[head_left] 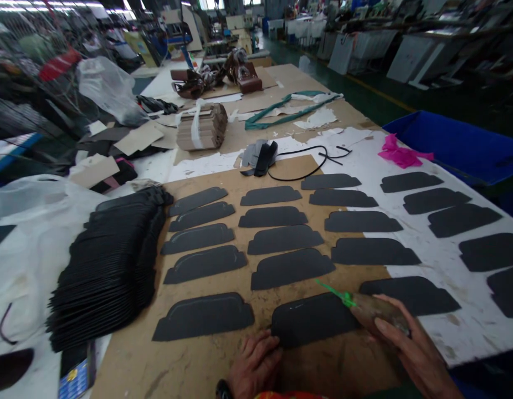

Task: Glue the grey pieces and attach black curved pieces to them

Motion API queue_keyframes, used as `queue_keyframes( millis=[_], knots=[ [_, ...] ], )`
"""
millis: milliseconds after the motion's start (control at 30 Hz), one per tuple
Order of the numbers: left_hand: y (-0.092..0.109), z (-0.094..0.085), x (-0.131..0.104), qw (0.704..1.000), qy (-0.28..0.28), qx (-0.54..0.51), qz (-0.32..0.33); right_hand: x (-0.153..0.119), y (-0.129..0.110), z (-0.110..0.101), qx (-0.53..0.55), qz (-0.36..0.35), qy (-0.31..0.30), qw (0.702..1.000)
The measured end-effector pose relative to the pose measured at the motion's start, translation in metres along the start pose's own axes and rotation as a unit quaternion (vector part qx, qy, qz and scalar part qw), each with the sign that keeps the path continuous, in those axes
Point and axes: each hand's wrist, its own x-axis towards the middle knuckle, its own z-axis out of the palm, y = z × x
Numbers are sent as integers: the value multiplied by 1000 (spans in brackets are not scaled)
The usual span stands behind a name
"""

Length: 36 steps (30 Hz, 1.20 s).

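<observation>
The fingers of the right hand (416,341) are wrapped around a brown bottle (375,313), its green nozzle (333,292) pointing left and away. Those of the left hand (256,366) are loosely curled and grip nothing; their tips rest at the left corner of the nearest middle black panel (310,321), probably to steady it. The bottle lies tilted across the right end of that panel, a hold that likely suits fine aim. The other panels are spread in rows over the brown board (127,366) and beyond it to the right, presumably so each edge stays reachable. A thick stack of black pieces (107,260) leans fanned at left.

Of the containers, the bottle hides its contents. The blue bin (460,147) stands at far right, a pink sheet (401,152) beside it. The plastic bag (109,88) at far left is too blurred to tell what it holds.
</observation>
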Motion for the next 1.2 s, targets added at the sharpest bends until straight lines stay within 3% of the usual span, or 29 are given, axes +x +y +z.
queue_keyframes(
  millis=[100, 233, 400, 667, 900, 1200],
  knots=[
    [-1, -11, 27, 998, -18, 8, -63, 16, -8, 29, -56, -23, -76, 995],
    [-7, -10, 66, 983, -1, 77, -169, 32, -22, 70, -156, -101, -109, 977],
    [-13, 1, 81, 973, -7, 105, -203, 43, -26, 94, -211, -110, -159, 958],
    [-11, -2, 81, 971, -10, 107, -213, 48, -31, 105, -230, -107, -201, 946],
    [-12, -3, 83, 973, -6, 104, -206, 51, -33, 114, -237, -121, -165, 950],
    [-14, -3, 84, 972, -14, 124, -201, 55, -40, 85, -269, -106, -80, 954]
  ],
)
